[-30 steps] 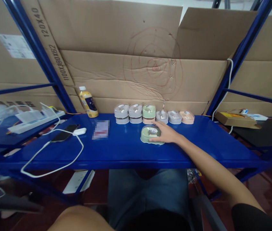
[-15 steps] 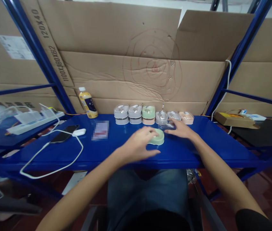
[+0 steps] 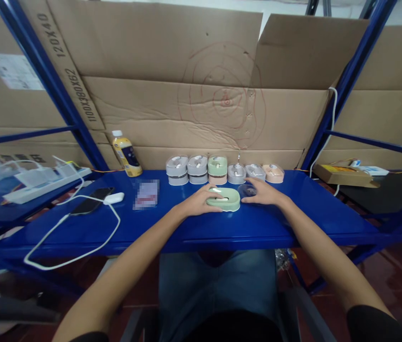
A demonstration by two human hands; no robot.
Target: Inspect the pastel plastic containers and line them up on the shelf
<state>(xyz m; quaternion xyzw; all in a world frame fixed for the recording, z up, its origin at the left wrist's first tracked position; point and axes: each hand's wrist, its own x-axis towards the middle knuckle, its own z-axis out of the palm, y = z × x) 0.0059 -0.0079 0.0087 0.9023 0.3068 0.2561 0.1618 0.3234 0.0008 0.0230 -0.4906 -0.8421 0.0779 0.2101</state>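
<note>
A light green oval box (image 3: 232, 204) lies on the blue table in front of me, its top uncovered and a small pale piece in its middle. My left hand (image 3: 201, 201) wraps the box's left end, thumb along the front and fingers over the back. To the right of the box is a clear plastic lid (image 3: 247, 191). My right hand (image 3: 263, 192) has its thumb and fingers round the lid's right side, partly hiding it.
Along the cardboard back stand grey boxes (image 3: 177, 166), a green-topped stack (image 3: 217, 166) and a peach box (image 3: 274, 174). Leftward are a yellow bottle (image 3: 127, 154), a blurred packet (image 3: 146, 194), a phone (image 3: 92, 201) and a white cable (image 3: 115, 228) hanging past the table edge (image 3: 222, 244).
My left hand has gone from hovering over the green box to holding its left end. The right hand has closed in around the clear lid, which sits slightly nearer me.
</note>
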